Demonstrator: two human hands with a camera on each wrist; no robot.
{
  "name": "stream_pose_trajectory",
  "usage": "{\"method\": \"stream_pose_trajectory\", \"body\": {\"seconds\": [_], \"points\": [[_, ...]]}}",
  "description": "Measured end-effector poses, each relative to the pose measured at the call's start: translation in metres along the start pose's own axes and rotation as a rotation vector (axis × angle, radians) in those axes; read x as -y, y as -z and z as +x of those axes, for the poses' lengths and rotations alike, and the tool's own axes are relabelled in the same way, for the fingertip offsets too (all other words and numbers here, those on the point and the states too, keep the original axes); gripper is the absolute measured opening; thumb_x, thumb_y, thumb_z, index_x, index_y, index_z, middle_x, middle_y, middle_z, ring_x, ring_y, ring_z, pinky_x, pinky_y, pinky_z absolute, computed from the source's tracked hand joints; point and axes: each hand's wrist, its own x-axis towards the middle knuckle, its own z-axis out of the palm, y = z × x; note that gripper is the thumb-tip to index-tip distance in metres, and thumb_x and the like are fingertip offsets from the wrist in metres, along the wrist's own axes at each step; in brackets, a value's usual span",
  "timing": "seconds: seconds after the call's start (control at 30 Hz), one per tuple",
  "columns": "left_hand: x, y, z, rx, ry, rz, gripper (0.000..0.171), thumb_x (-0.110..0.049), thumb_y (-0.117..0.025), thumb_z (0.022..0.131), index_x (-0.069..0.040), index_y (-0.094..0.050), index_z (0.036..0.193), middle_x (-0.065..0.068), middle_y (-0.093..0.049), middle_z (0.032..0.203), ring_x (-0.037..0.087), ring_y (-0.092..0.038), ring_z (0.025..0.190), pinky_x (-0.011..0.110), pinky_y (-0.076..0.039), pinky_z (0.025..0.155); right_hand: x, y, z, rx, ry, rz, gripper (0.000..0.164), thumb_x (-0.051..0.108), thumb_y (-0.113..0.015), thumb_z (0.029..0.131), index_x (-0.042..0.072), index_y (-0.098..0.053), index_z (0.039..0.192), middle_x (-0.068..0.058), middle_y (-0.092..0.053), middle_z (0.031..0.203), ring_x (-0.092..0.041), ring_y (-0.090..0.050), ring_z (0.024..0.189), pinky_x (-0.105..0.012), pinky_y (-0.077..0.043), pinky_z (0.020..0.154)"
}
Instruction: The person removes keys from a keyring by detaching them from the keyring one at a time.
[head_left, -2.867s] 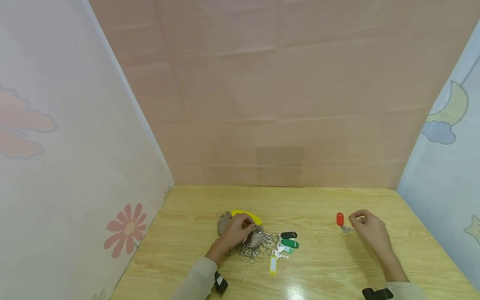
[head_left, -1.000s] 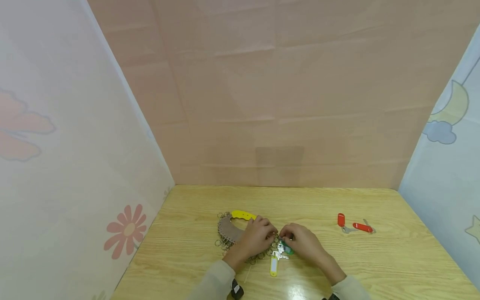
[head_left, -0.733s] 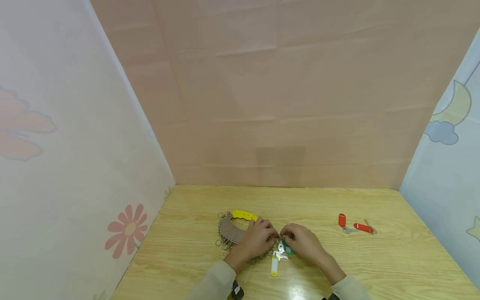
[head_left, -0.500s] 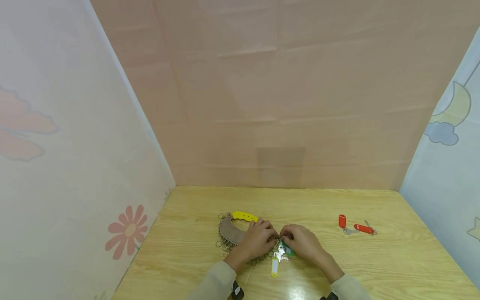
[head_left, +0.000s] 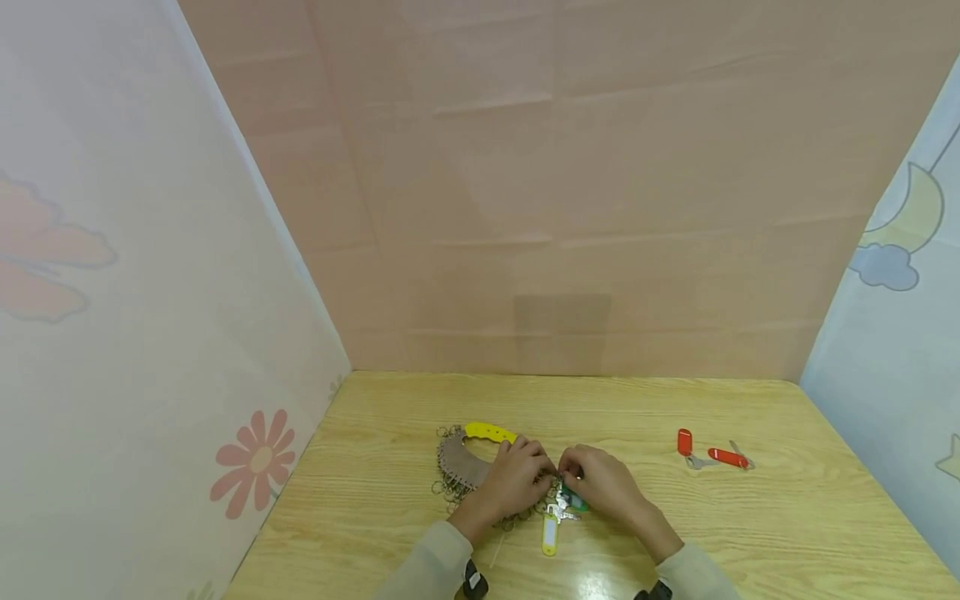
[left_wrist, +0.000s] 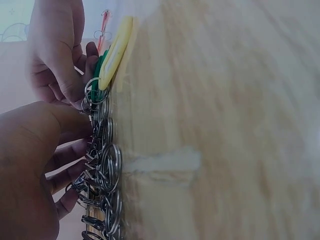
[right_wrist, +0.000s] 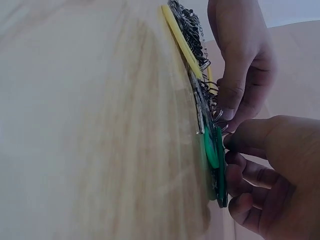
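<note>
A crescent-shaped brown key holder [head_left: 459, 463] with a yellow handle [head_left: 490, 432] lies on the table, fringed with metal rings and clips [left_wrist: 111, 167]. My left hand [head_left: 515, 482] lies over its right end and pinches a metal ring there between thumb and finger. Fingertip to fingertip with it, my right hand [head_left: 603, 482] pinches a ring beside the green key tags [right_wrist: 212, 150], its other fingers curled near them. Below the hands lie silver keys [head_left: 562, 510] and a yellow key tag [head_left: 550, 535] with a white label. My fingers hide the exact joint between the rings.
Two red key tags [head_left: 727, 457] with keys lie apart on the right of the wooden table [head_left: 360, 533]. A patterned sheet [head_left: 150, 250] bounds the left side, and a brown paper backdrop [head_left: 562, 208] stands behind.
My right hand has left a red-tagged key on the table and come left to the green tags. My left hand has shifted right along the holder. Over the last second both hands stay nearly still.
</note>
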Motion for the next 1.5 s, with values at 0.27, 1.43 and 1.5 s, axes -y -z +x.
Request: {"method": "stream_pose_trajectory", "body": {"seconds": [0.27,1.43,1.5], "points": [[-0.001,0.0,0.002,-0.023,0.024,0.001,0.013,-0.033,-0.07,0.104,-0.028,-0.081,0.109,-0.013,-0.069,0.108,0.007,-0.05,0.098,0.027,-0.032,0.081,0.004,0.001,0.001,-0.034,-0.043,0.044,0.011,0.011,-0.079,0.095,0.021,-0.074,0.094,0.013,-0.06,0.086,0.0,-0.051,0.072,-0.021,-0.045,0.062],[0.005,0.004,0.001,-0.117,0.065,-0.232,0.008,-0.025,-0.071,0.105,-0.025,-0.079,0.107,-0.014,-0.077,0.101,0.005,-0.055,0.093,0.026,-0.036,0.08,0.012,-0.005,0.008,-0.046,-0.087,0.216,0.011,0.007,-0.073,0.099,0.017,-0.07,0.1,0.007,-0.066,0.092,-0.002,-0.05,0.059,-0.022,-0.044,0.054],[0.005,0.004,0.001,-0.111,0.066,-0.238,0.009,-0.025,-0.07,0.105,-0.025,-0.079,0.108,-0.013,-0.077,0.102,0.005,-0.055,0.093,0.026,-0.036,0.081,0.012,-0.005,0.008,-0.054,-0.081,0.22,0.011,0.006,-0.073,0.099,0.016,-0.071,0.099,0.006,-0.067,0.092,-0.002,-0.05,0.059,-0.022,-0.044,0.054]]}}
